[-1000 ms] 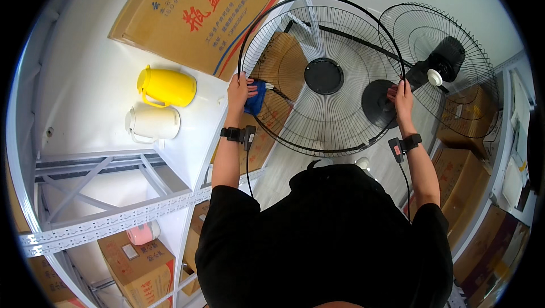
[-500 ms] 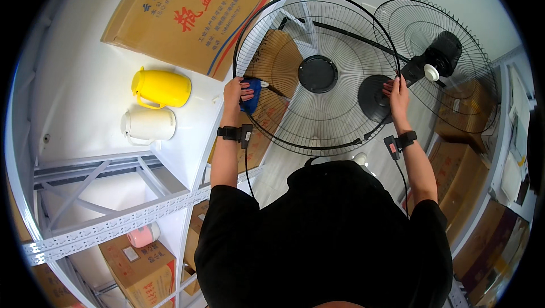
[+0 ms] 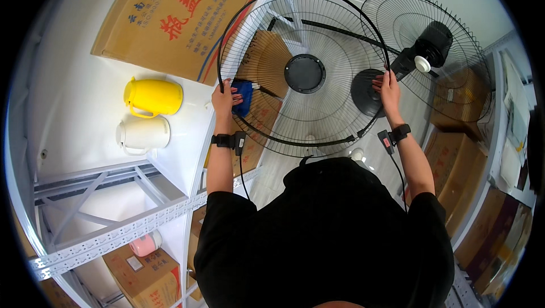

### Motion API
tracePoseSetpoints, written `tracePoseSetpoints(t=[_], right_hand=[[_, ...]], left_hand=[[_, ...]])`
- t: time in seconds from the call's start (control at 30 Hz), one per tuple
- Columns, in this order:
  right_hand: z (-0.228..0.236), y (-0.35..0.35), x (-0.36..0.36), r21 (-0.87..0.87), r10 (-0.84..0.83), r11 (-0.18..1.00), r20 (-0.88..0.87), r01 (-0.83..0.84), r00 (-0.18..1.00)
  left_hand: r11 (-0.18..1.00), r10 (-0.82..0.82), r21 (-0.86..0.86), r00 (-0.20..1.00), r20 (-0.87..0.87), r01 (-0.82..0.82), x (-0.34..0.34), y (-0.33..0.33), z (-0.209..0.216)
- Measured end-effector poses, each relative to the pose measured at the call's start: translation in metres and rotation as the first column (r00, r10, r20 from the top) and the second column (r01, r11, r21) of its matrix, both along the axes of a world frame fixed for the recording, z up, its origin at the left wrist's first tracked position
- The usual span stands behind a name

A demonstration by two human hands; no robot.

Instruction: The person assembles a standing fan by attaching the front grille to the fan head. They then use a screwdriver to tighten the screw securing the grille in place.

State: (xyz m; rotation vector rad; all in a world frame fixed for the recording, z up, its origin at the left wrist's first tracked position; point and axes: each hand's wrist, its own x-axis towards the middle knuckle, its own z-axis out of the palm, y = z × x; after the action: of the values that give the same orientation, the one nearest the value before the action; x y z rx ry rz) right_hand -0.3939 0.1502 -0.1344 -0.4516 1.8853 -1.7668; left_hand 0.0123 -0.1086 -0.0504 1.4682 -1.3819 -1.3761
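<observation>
In the head view, the left hand (image 3: 223,99) and right hand (image 3: 388,93) are curled around opposite sides of the wire fan grille (image 3: 305,73), held in front of the body, beside a black fan motor (image 3: 436,41). Good handling calls for even support, fingers on the thick rim rather than thin wires, and clearance from the rear guard (image 3: 454,72).

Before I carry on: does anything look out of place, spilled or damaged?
The wire guard is held by its rim, unmounted, in the left hand and right hand; that looks odd, since such guards usually sit on fans, like the black fan at right. I see no spill or clear damage.
</observation>
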Motion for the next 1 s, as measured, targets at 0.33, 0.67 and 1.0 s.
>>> tracePoseSetpoints(t=[0.33, 0.67, 1.0], right_hand=[[0.011, 0.001, -0.012, 0.200, 0.111, 0.973, 0.033, -0.115, 0.993], [0.020, 0.002, -0.019, 0.265, 0.185, 0.947, 0.005, -0.179, 0.983], [0.027, 0.007, -0.018, 0.315, 0.216, 0.930, -0.043, -0.191, 0.976]], left_hand=[[0.998, 0.016, -0.057, 0.998, -0.062, -0.019, 0.011, 0.001, 0.002], [0.995, 0.042, -0.080, 0.993, -0.113, -0.051, 0.014, 0.005, 0.002], [0.993, 0.061, -0.093, 0.988, -0.144, -0.075, 0.015, 0.004, -0.002]])
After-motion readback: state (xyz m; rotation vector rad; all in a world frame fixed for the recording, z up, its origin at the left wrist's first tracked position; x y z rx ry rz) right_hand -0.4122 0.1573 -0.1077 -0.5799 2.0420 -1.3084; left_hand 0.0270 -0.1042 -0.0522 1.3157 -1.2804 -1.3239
